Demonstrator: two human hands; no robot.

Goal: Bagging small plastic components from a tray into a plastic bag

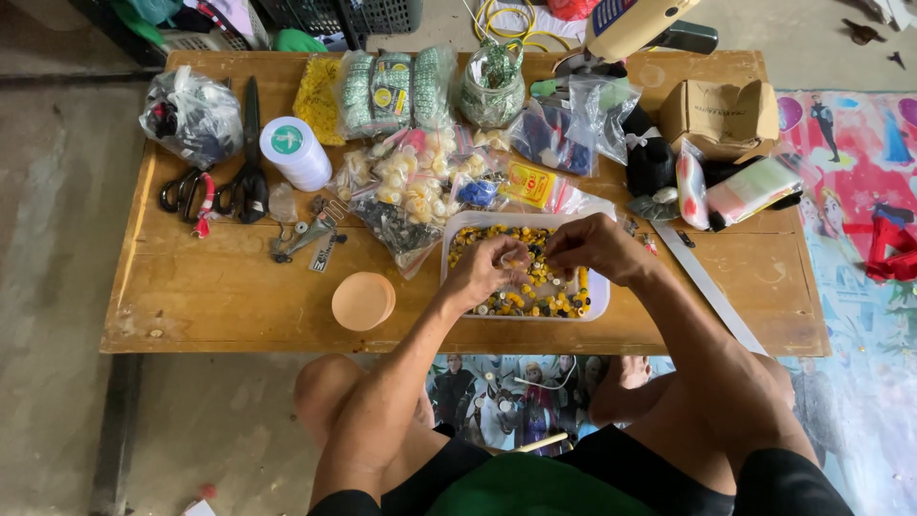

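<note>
Beads (544, 298), yellow and black, fill a shallow clear plastic tray (600, 298) that sits on the wooden surface (220, 287) near its front edge, right of centre. Both hands work directly above this tray. The left hand (487, 270) hovers over the left half of the tray with its fingers (511, 256) pressed together at the tips, pinching a small pale piece; what kind of piece it is cannot be told. The right hand (597, 247) is over the upper right part of the tray, fingers curled and brought together at the tips just beside those of the left hand; whether they grip anything cannot be told.

Left of the tray, a round peach-coloured lid (363, 301) lies flat on the surface. Behind the tray, clear bags of pale buttons (411, 186) are heaped together. Further left stand a white spool of tape (294, 151), black scissors (250, 158) and a knotted plastic bag of dark items (191, 115). At the back edge stands a glass jar (492, 91). To the right are a small cardboard box (721, 117) and a metal ruler (707, 282) lying diagonally toward the front right corner.
</note>
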